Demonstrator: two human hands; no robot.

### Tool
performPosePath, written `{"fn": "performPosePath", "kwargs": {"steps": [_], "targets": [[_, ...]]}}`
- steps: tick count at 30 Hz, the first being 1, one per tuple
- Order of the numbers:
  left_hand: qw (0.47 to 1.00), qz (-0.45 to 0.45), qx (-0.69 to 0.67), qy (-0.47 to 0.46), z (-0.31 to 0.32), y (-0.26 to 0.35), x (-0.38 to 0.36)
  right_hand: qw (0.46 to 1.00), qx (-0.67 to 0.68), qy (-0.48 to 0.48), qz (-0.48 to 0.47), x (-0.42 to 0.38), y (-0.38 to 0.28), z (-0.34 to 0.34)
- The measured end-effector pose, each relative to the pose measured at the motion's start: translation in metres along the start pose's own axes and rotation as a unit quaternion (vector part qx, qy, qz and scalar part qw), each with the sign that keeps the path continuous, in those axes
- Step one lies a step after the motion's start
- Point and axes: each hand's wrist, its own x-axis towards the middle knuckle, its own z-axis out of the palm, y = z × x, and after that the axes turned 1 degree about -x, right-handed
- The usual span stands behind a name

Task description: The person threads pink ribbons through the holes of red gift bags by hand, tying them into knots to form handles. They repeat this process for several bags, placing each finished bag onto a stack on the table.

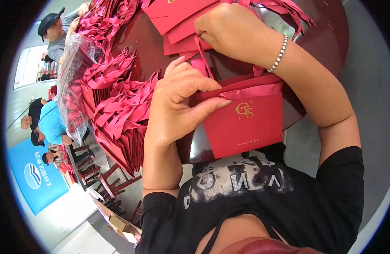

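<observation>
A red paper gift bag (250,127) with a gold monogram stands upright at the table edge, close to my chest. My left hand (178,97) pinches its top left rim between thumb and forefinger, with the other fingers raised. Along the bag's top runs a pink-red ribbon (254,92). Past the bag, my right hand (231,31) is closed on a ribbon handle (203,57), which stretches down toward the bag. What lies inside the right fingers is partly hidden. Flat red bags (182,19) overlap just beyond that hand.
Stacked red bags with tangled ribbons (123,106) line the left of the dark red round table (326,25). A clear plastic sack (74,84) sits beside them. Several people, including one in a blue shirt (51,120), are at the left near stools (114,182).
</observation>
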Motion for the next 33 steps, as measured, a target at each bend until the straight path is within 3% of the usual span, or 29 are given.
{"fn": "performPosePath", "kwargs": {"steps": [2,5,8,10,12,13,14,16,24,27,33], "targets": [[1.000,0.000,-0.010,0.004,0.002,0.000,0.000,1.000,0.001,-0.005,0.014,0.001,0.002,0.000],[0.999,-0.039,-0.023,0.013,0.000,-0.001,-0.003,0.987,0.098,0.125,-0.038,0.001,0.012,-0.002],[0.991,-0.111,-0.040,0.058,-0.001,0.000,-0.004,0.952,0.264,0.151,-0.006,0.000,0.002,-0.026],[0.985,-0.143,-0.033,0.085,-0.002,0.000,-0.003,0.956,0.292,0.015,-0.010,-0.007,-0.006,-0.045],[0.967,-0.195,-0.087,0.138,0.004,-0.006,-0.006,0.960,0.269,-0.037,-0.063,-0.010,-0.011,-0.040],[0.964,-0.197,-0.082,0.159,0.003,-0.009,-0.007,0.966,0.248,-0.023,-0.069,-0.014,-0.016,-0.037],[0.966,-0.194,-0.068,0.158,0.002,-0.009,-0.006,0.983,0.141,-0.004,-0.116,-0.015,-0.014,-0.027],[0.968,-0.191,-0.040,0.156,0.001,-0.008,-0.004,0.985,0.121,0.010,-0.119,-0.018,-0.015,-0.023],[0.969,-0.190,0.048,0.150,0.000,-0.015,-0.007,0.987,0.125,-0.049,-0.091,-0.015,0.005,-0.039],[0.960,-0.241,0.079,0.118,-0.004,-0.009,-0.003,0.985,0.144,-0.050,-0.085,-0.012,0.007,-0.040],[0.957,-0.190,0.192,0.104,-0.004,-0.021,-0.010,0.970,0.207,-0.105,-0.076,-0.011,0.008,-0.048]]}}
